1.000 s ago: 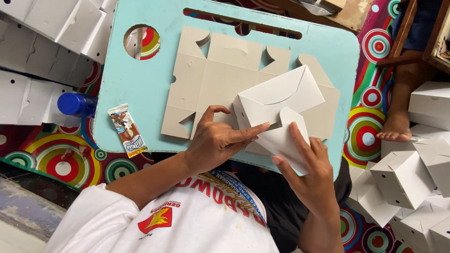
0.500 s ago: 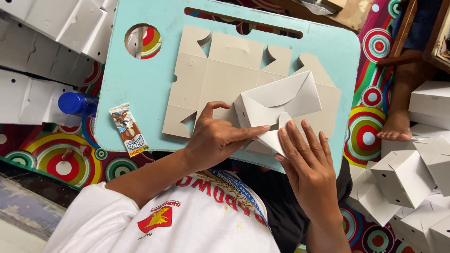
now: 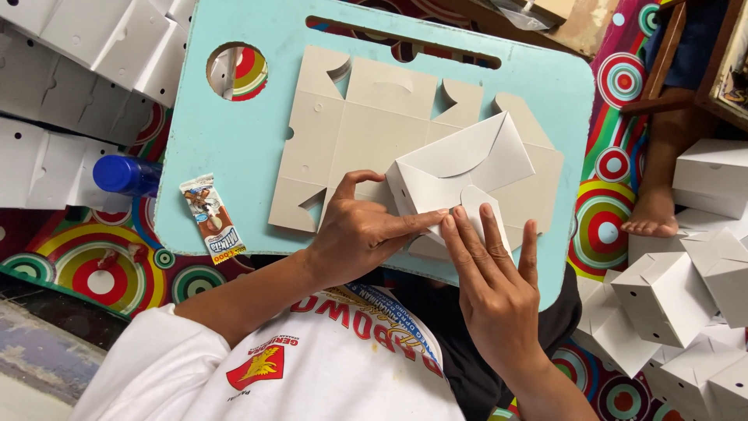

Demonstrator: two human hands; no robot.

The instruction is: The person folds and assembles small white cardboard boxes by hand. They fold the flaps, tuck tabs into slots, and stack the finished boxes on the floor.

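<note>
While stacks of flat white blanks (image 3: pixel 74 54) lie at the far left beside a blue-capped bottle (image 3: pixel 125 173) and a snack wrapper (image 3: pixel 212 218), the left hand (image 3: pixel 358 234) presses down on the near corner of a half-formed white box (image 3: pixel 460 171), thumb raised and fingers extended flat against the card. That box stands on an unfolded grey blank (image 3: pixel 351 140) spread across the pale blue table (image 3: pixel 234 132). The right hand (image 3: pixel 499 288), fingers straight and together, pushes a side flap (image 3: pixel 477 201) against the box wall. Judging by this, the body is shaped but the flap is not yet tucked and the lid stands open. Finished boxes (image 3: pixel 670 296) pile at the right.
</note>
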